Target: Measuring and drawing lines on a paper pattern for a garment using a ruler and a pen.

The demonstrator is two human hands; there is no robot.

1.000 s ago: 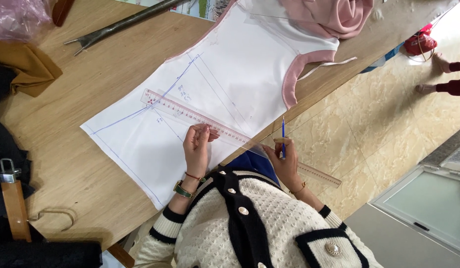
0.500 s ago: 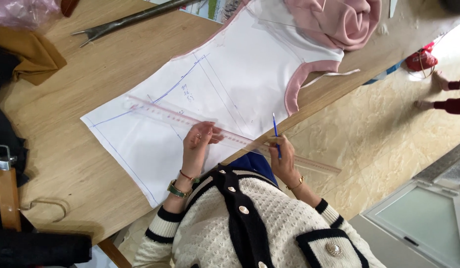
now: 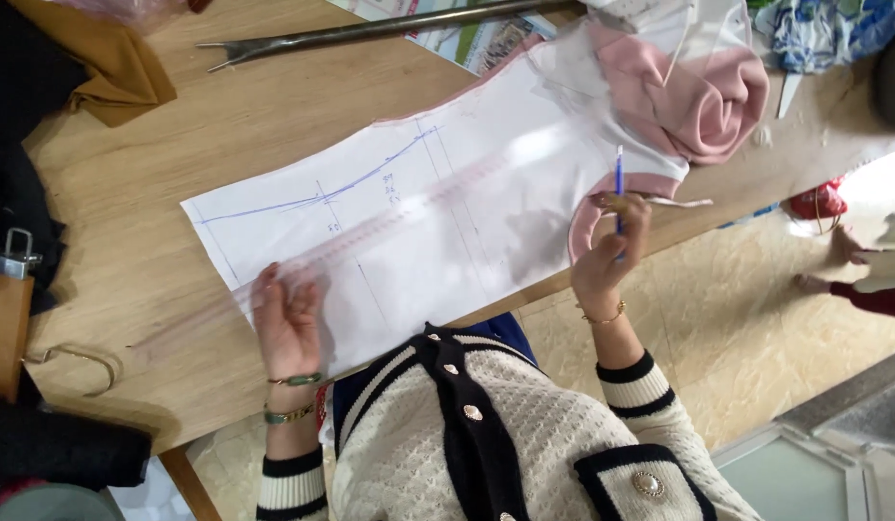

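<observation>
White paper pattern sheet (image 3: 409, 222) lies flat across the wooden table (image 3: 148, 183), one long edge near the table's front edge; blue curved and straight pen lines are drawn on it. A clear ruler (image 3: 370, 236) lies diagonally along the sheet, motion-blurred.

Left hand (image 3: 288, 323): palm down on the near left end of the sheet and ruler, fingers extended and slightly spread, pressing flat. Bracelets at the wrist.

Right hand (image 3: 606, 256): at the right end of the sheet by the table edge, fingers pinched together on a blue pen (image 3: 619, 188), which stands nearly upright, tip up.

Pink fabric (image 3: 693, 92) is bunched at the far right end, overlapping the sheet, its edge curving beside the right hand. Long metal shears (image 3: 370, 31) lie well beyond the sheet. Brown cloth (image 3: 105, 68) at far left corner.
</observation>
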